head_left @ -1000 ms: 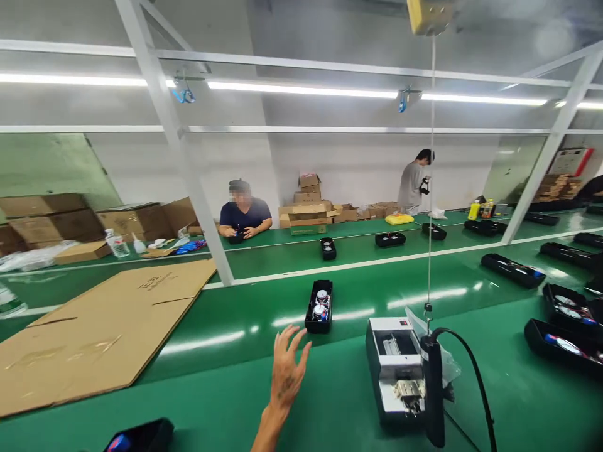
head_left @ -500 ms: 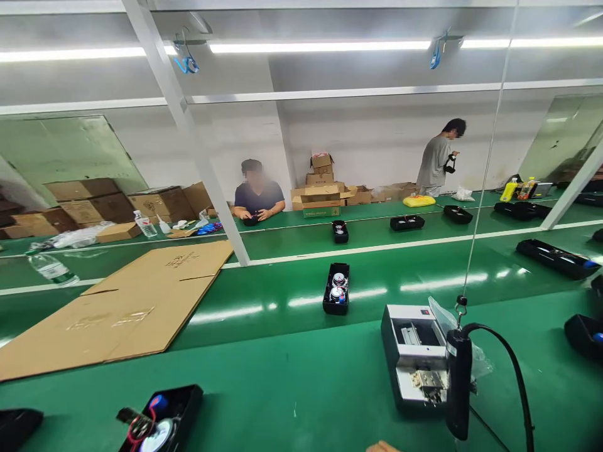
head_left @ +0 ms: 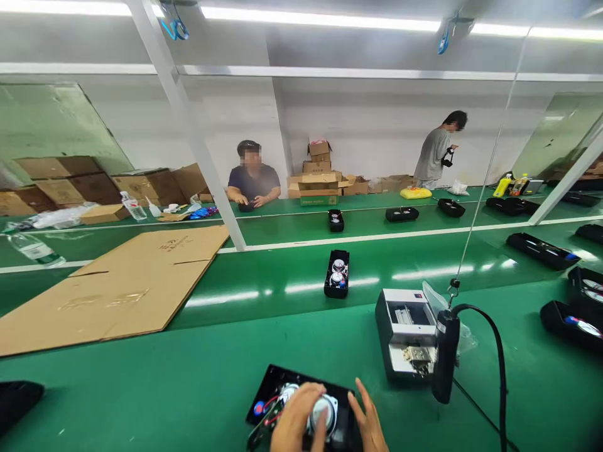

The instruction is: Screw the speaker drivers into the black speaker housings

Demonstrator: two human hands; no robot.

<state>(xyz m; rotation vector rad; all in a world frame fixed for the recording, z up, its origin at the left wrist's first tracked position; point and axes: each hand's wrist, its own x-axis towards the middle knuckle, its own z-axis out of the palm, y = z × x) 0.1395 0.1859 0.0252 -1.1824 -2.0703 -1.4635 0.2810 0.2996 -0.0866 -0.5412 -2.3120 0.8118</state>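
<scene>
Moved: black tray drawn in under both hands
Left hand: curled over round speaker
Right hand: fingers spread by tray's edge
Handling: seems rigid, weighty; take by rim

A round silver speaker sits in a black tray beside red wires.

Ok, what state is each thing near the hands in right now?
Left hand: closed over the round silver part.
Right hand: fingers spread, at the tray's right edge.
Round silver part: held in the tray.
Black tray: flat on the green bench.
Red and black wires: loose in the tray.
Benchtop machine: top open.
Hanging black tool: suspended, not in hand.
Cardboard sheet: lying flat.
</scene>
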